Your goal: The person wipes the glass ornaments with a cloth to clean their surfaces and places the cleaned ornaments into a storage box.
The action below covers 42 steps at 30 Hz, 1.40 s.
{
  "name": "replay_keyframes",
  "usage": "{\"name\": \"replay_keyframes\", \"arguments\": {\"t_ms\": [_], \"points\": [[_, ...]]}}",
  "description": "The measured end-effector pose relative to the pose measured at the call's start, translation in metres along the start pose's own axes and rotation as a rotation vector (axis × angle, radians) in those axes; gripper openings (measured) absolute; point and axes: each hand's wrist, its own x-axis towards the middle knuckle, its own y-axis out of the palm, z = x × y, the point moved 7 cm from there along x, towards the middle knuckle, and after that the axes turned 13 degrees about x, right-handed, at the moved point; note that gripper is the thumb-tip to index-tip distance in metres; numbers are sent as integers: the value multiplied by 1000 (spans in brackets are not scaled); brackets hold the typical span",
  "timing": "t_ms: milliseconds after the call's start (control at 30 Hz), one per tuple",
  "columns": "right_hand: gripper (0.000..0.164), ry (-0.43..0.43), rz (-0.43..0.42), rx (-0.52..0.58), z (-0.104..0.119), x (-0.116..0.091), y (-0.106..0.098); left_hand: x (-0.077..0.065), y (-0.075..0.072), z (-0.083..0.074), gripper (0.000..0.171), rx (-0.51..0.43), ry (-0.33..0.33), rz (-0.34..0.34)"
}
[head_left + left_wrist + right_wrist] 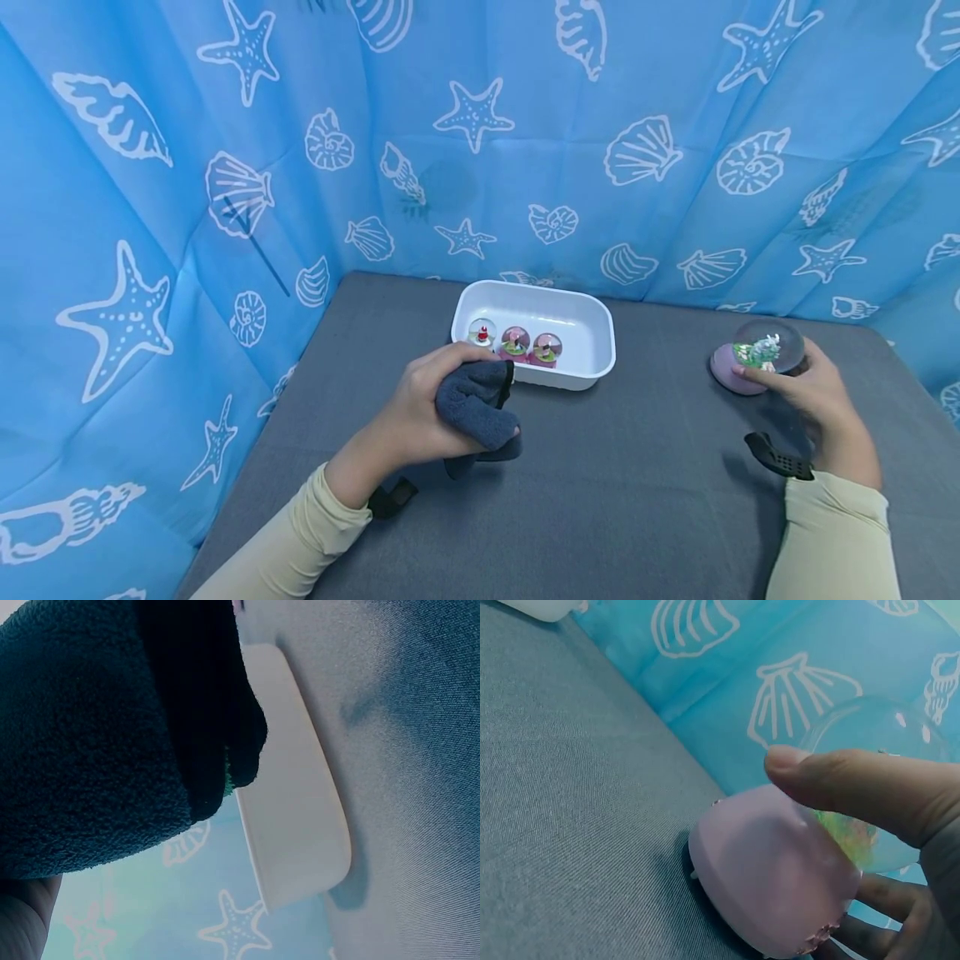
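Here, three small globes (pixel 515 342) in white tub (pixel 573 382), large globe (pixel 759 354) in right grip (pixel 822 398)

Left forearm (pixel 292 533), pale-sleeved: slants up from the lower left. Left grip (pixel 420 408): follows the forearm's line, curls in a hold; digits mostly hidden. Right forearm (pixel 836 533), likewise sleeved: rises nearly upright at the right. Right grip (pixel 825 392): leans inward, holds between extended thumb (pixel 855 784) and bent fingers (pixel 896 900).
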Motion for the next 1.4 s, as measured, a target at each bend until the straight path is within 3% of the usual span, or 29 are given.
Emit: {"name": "replay_keyframes", "arguments": {"t_ms": [167, 600, 1033, 1300, 1400], "points": [[102, 28, 37, -75, -6, 2, 3, 0, 0, 0, 69, 0, 2, 0], [110, 67, 159, -178, -12, 4, 7, 2, -1, -2, 69, 11, 17, 1], [97, 1, -64, -156, -18, 4, 0, -2, 1, -1, 69, 26, -8, -1], [91, 17, -198, -54, -1, 2, -6, -1, 0, -1, 71, 14, -2, -7], [77, -2, -227, 44, 10, -1, -5, 0, 0, -1, 72, 15, -4, -9]]}}
